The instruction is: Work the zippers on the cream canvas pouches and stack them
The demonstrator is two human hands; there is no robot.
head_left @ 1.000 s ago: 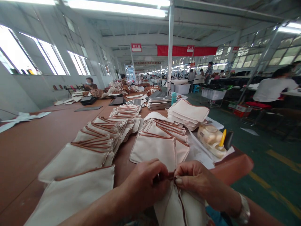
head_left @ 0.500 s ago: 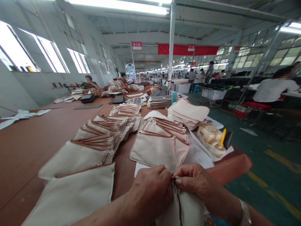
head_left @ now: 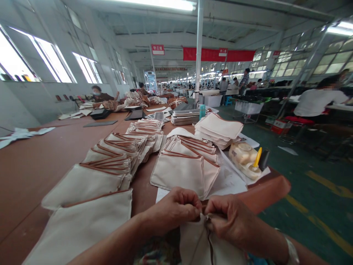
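Low in the view, a cream fabric pouch point(head_left: 194, 241) with a dark brown seam down its middle hangs from my two hands. My left hand point(head_left: 176, 208) is closed, thumb and forefinger pinching its upper edge. Just beside it, my right hand point(head_left: 234, 221) is closed too and grips the same edge where the seam begins. The fingers hide the exact spot they hold. Beyond my hands lies a fanned stack of cream pouches point(head_left: 178, 171) with brown trim. To the left, one more pouch point(head_left: 88, 224) lies flat, in front of a long overlapping row of pouches point(head_left: 110, 158).
A brown tabletop point(head_left: 35, 165) carries the stacks. At its right side are a pile of cream panels point(head_left: 217, 127), a plastic container point(head_left: 242, 158) with a yellow-handled tool point(head_left: 257, 157), and a teal bottle point(head_left: 202, 111). A metal post point(head_left: 198, 55) rises behind. People sit at benches further off.
My left hand has shifted slightly up and turned, its thumb and forefinger now showing at the pouch's edge. My right hand has curled more over the seam. The camera view has moved a little.
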